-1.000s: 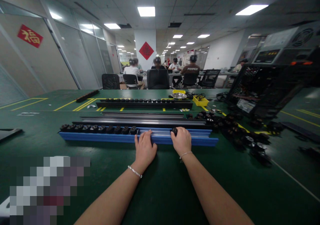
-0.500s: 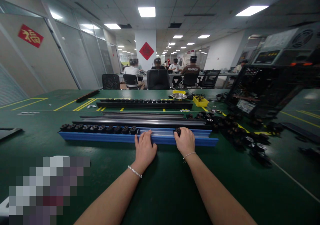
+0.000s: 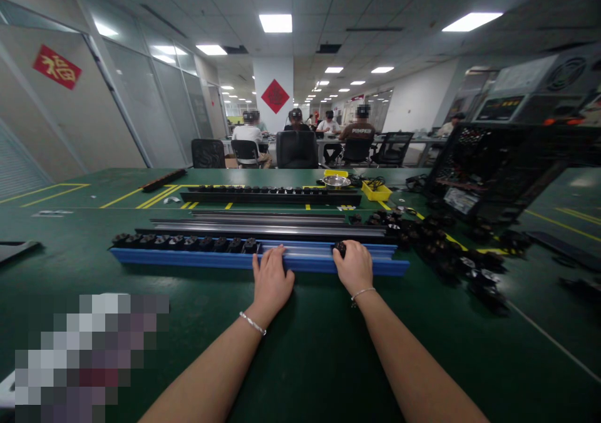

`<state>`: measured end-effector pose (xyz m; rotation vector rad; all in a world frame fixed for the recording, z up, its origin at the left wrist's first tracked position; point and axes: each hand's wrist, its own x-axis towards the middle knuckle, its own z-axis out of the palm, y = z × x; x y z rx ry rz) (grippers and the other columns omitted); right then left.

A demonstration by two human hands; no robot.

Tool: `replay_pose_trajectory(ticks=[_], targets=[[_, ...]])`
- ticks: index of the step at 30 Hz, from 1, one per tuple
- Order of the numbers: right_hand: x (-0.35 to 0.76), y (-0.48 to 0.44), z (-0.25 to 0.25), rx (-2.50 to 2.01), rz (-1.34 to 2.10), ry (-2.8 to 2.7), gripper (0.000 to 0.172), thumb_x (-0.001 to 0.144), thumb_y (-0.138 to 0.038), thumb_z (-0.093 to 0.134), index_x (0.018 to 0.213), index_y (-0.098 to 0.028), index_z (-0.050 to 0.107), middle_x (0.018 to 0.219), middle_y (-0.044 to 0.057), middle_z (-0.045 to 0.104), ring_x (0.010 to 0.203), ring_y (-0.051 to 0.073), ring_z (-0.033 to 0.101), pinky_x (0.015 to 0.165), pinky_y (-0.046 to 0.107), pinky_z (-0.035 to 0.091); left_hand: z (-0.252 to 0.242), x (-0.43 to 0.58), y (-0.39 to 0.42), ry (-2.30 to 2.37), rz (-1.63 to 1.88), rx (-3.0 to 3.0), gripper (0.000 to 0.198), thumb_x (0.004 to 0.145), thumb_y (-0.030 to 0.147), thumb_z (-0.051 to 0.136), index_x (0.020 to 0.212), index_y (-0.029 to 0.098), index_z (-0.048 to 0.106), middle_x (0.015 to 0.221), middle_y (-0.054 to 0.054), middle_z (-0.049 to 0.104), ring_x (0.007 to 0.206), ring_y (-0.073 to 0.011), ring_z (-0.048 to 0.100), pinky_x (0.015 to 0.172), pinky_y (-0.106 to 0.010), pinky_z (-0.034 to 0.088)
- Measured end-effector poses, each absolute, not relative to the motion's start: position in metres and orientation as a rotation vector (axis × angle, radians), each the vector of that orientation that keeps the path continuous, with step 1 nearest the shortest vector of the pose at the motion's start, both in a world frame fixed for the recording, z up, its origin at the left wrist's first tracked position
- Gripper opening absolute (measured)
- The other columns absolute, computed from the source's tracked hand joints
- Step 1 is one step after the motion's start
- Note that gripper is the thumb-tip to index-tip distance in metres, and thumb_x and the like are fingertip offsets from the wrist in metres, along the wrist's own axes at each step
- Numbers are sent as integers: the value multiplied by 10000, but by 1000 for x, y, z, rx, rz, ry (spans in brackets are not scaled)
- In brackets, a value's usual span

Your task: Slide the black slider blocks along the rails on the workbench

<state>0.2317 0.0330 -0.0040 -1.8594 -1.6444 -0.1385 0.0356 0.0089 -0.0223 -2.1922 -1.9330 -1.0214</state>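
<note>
A long blue rail (image 3: 188, 258) lies across the green table (image 3: 300, 348) in front of me. Several small black parts (image 3: 188, 243) sit in a row along its left half. My left hand (image 3: 271, 280) rests on the rail near the row's right end, fingers laid flat on it. My right hand (image 3: 355, 265) is curled over a small black part (image 3: 340, 246) on the rail further right.
Grey metal rails (image 3: 263, 226) lie behind the blue one, and a black rail with parts (image 3: 270, 194) further back. A heap of black parts (image 3: 451, 254) spreads to the right, by yellow bins (image 3: 377, 191) and a black crate (image 3: 488, 166). People sit at far desks.
My right hand has slid to the right along the blue rail with the black part. My left hand has stayed in place.
</note>
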Motion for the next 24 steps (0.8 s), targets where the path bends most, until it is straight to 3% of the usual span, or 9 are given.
replay_pose_trajectory(ticks=[24], targets=[[245,31,0,-1892,-138,-1656,305,823,-306,464,1006,-111,610,1060,127,623,993,236,522,900,339,347,-18,37,7,-1937,-1032,-2200,508,724,164,474,1231,185,457,1277,-85,552,1242,-236,412,1114,-540,113]])
